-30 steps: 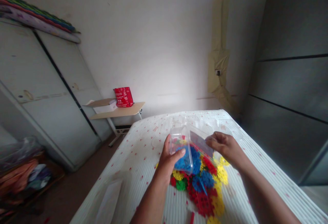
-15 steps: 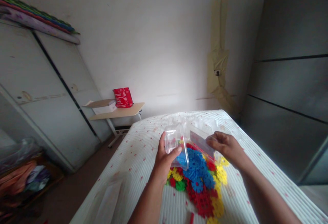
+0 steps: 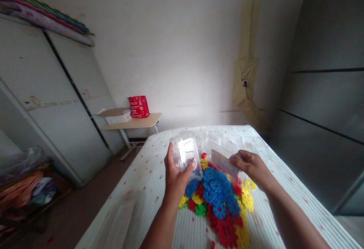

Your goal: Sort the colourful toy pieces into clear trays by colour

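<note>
My left hand [image 3: 176, 177] grips a clear plastic box [image 3: 186, 154] by its side, thumb pressed on the near face. The box is tilted above the bed-like surface, left of a pile of toy pieces. In my right hand [image 3: 247, 163] is the edge of a clear plastic container [image 3: 224, 161] with a pale greyish panel, tipped over the far side of the pile. Beneath both lie blue snowflake-shaped pieces [image 3: 218, 188], with yellow pieces [image 3: 247, 199], green pieces [image 3: 200, 209] and red lattice pieces [image 3: 226, 232] around them.
A white ribbed cover with red specks [image 3: 150, 169] spreads under everything. Another clear container [image 3: 121, 222] lies at the near left. More clear plastic [image 3: 250, 142] rests at the far side. A small table [image 3: 142, 122] bearing a red bag [image 3: 138, 106] stands by the wall.
My left hand has shifted left with the clear box, away from the pile, uncovering more pieces. My right hand stays nearly in place with its container. The view has turned slightly.
</note>
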`<state>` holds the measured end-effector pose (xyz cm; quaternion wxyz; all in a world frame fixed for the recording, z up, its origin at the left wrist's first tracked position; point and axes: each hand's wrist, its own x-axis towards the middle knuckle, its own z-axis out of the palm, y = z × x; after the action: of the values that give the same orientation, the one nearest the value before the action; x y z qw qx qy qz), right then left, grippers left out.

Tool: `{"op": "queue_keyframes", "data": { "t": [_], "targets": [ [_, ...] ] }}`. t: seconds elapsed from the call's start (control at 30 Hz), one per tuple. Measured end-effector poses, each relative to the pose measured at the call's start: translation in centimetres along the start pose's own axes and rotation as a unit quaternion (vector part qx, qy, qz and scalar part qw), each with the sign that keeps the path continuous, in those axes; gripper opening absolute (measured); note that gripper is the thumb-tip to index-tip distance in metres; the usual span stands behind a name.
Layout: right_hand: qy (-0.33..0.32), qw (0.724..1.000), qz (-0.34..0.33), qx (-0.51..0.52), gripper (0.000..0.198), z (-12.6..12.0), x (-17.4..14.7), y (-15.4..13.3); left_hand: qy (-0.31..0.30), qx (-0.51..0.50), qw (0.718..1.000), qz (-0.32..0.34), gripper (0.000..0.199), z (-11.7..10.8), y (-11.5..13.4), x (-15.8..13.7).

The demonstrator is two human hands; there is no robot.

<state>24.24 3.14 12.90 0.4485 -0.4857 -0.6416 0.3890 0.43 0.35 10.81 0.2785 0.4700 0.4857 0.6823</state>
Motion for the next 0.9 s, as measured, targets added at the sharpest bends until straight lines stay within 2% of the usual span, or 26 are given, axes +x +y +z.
{"op": "queue_keyframes", "data": {
  "t": [0.13,0.27,0.4,0.47,0.57,0.7,0.8,0.9],
  "targets": [
    [0.000,1.000,-0.014,0.009,0.032,-1.1,1.1,-1.3,-0.002,0.000,1.000,-0.015,0.089,-0.6,0.9,0.0],
    [0.001,0.998,-0.037,0.060,0.034,-2.3,1.4,-2.4,0.014,-0.020,0.999,-0.035,0.092,-1.4,1.8,-0.2],
    [0.011,0.992,-0.047,0.116,0.033,-2.0,1.3,-1.9,0.004,-0.103,0.990,-0.098,0.087,-2.3,1.8,-0.4],
    [0.030,0.990,-0.042,0.134,0.032,-1.3,1.3,-1.4,-0.006,-0.172,0.972,-0.161,0.083,-2.8,1.2,-0.5],
    [0.053,0.986,-0.031,0.153,0.030,-0.1,1.1,-0.7,-0.026,-0.288,0.926,-0.242,0.077,-3.5,-0.1,-0.5],
    [0.068,0.981,-0.022,0.181,0.029,0.3,0.6,-0.5,-0.020,-0.387,0.873,-0.295,0.063,-4.8,-1.3,-0.2],
    [0.072,0.980,-0.024,0.184,0.029,-0.1,0.3,-0.6,-0.011,-0.416,0.853,-0.314,0.055,-6.0,-1.9,0.6],
    [0.077,0.983,-0.026,0.164,0.031,-0.3,0.1,-0.7,-0.004,-0.421,0.850,-0.316,0.050,-6.9,-2.9,2.5]
  ]
}}
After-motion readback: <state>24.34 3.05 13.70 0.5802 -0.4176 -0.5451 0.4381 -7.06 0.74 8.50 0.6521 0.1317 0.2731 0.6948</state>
